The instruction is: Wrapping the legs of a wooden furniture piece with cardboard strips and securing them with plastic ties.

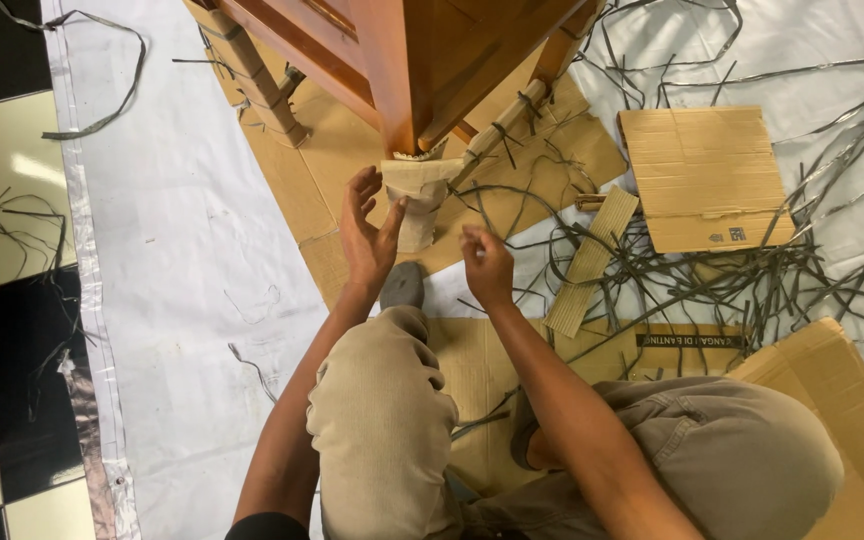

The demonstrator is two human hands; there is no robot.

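White plastic sheeting (182, 230) covers the floor, with black-and-cream tiles (12, 130) showing along the left edge, and on it stands a reddish wooden furniture piece (422, 60) at the far side, its legs partly bound in corrugated cardboard. Down at the nearest leg, a loose cardboard wrap (419, 200) hangs around the foot, and that's where the action is. Left hand (367, 235) is spread wide, fingers fanned, palm pressed against the left side of the wrap. Right hand (485, 265) sits just to the right and nearer, fingers curled in a narrow pinch; whether it grips a strand of strap is too fine to tell. Grey plastic strapping (752, 270) lies in tangled heaps to the right, over a flat cardboard square (702, 170) and a corrugated strip (592, 260). The person crouches, khaki-clad knee (382, 420) forward, on more flattened cardboard (472, 370). To do this well, I'd judge the wrap wants holding snug and flat against the leg with the open palm, edges overlapped cleanly, while the other hand draws its binding taut without letting the card slip or crease.
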